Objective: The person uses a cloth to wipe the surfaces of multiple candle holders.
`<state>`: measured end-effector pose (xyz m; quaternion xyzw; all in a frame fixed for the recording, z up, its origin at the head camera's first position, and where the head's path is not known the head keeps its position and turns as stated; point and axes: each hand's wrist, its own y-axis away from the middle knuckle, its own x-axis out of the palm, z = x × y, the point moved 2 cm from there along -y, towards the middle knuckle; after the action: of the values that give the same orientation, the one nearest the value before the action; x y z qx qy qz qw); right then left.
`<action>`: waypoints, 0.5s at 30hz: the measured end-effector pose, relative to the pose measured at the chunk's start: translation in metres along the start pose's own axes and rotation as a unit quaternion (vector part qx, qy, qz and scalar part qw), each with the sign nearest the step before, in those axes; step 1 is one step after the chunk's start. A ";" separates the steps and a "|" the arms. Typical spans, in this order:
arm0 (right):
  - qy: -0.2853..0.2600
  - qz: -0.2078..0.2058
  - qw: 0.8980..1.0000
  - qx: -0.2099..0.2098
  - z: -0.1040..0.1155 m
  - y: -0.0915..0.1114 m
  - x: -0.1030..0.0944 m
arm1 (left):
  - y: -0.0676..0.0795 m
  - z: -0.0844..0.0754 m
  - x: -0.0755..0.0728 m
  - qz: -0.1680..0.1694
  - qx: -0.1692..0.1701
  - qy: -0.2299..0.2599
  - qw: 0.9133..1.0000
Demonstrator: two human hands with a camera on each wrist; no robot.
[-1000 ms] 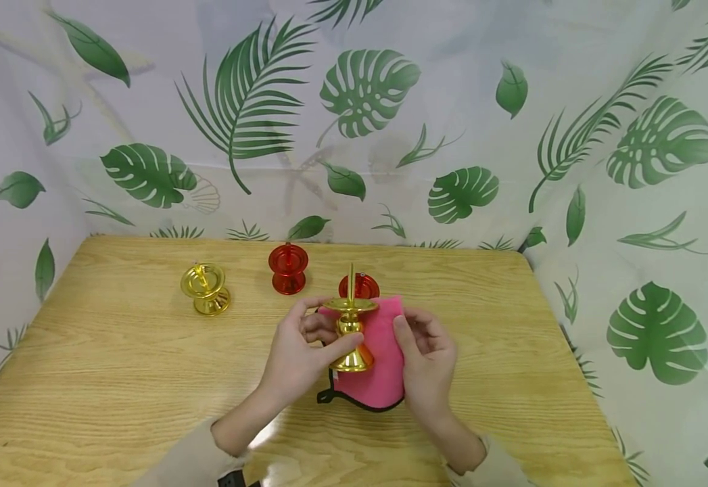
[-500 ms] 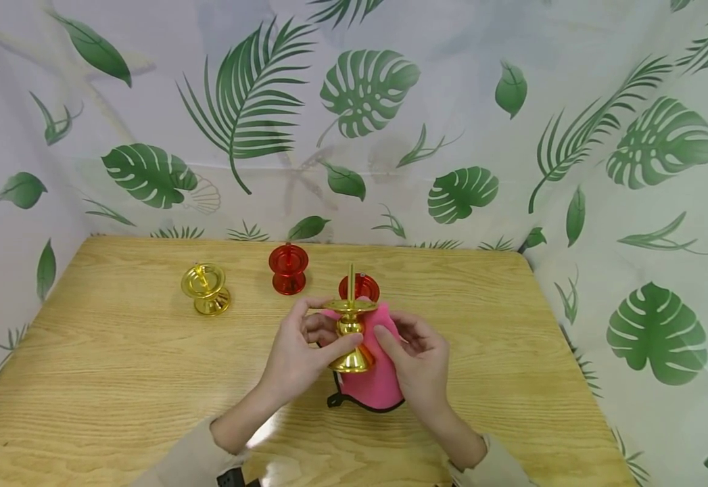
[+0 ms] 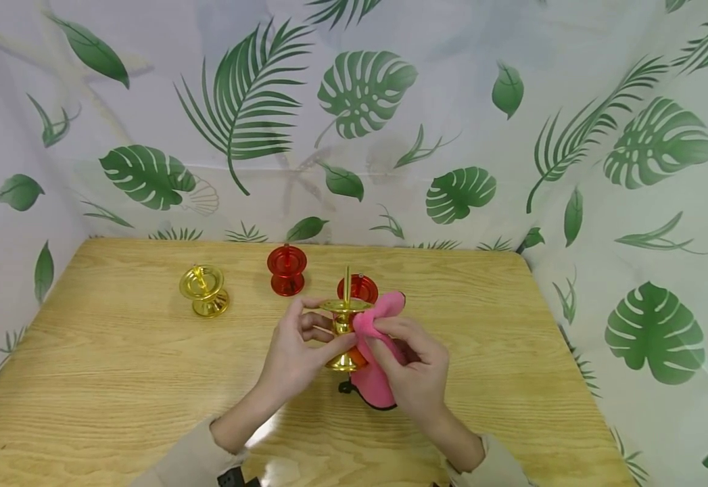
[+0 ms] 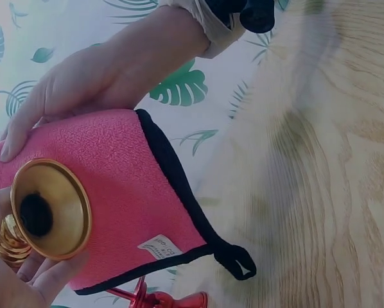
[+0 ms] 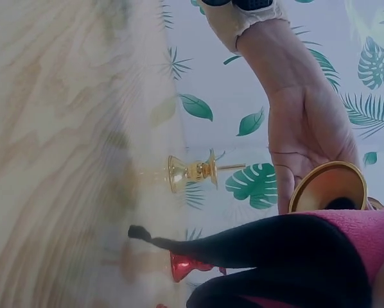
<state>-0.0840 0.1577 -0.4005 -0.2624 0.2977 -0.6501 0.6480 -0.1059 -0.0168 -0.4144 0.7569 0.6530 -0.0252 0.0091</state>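
My left hand (image 3: 295, 352) holds a shiny gold candle holder (image 3: 344, 362) upright by its narrow stem, spike pointing up. In the left wrist view the round underside of the gold candle holder (image 4: 57, 221) shows a dark centre. My right hand (image 3: 417, 362) pinches a folded pink cloth (image 3: 376, 379) with black edging against the right side of the holder's stem. The lower part of the cloth hangs down, and its black loop (image 4: 237, 262) and a small white label (image 4: 160, 247) show in the left wrist view. Some left fingers are hidden behind the holder.
A second gold candle holder (image 3: 207, 291) stands on the wooden table (image 3: 147, 379) at left. Behind the hands are a red candle holder (image 3: 287, 270) and another red candle holder (image 3: 360, 287), partly covered. A leaf-patterned sheet (image 3: 378, 162) backs the table.
My right hand has moved left and bunched the cloth, which was spread behind the gold holder, against its stem. My left hand keeps its grip, almost in place.
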 end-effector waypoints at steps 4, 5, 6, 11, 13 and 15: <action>0.008 -0.011 1.000 0.003 0.001 -0.001 0.000 | 0.000 0.000 0.000 0.008 0.002 0.008 1.000; 0.015 -0.013 1.000 0.005 0.001 -0.001 0.000 | 0.001 0.000 0.000 0.010 0.003 0.011 1.000; 0.020 -0.016 1.000 0.007 0.001 -0.001 0.000 | 0.001 0.000 0.000 0.012 0.003 0.016 1.000; 0.032 -0.027 0.999 0.019 0.002 -0.002 0.001 | 0.002 -0.001 0.000 0.020 0.006 0.037 0.999; 0.033 -0.031 0.999 0.026 0.001 -0.002 0.001 | 0.003 -0.002 0.000 0.023 0.010 0.043 0.999; 0.035 -0.034 0.998 0.036 -0.001 -0.002 0.001 | 0.003 -0.002 0.000 0.029 0.015 0.050 0.998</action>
<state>-0.0858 0.1571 -0.3996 -0.2255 0.2873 -0.6911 0.6236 -0.1029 -0.0169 -0.4124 0.7760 0.6298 0.0029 -0.0342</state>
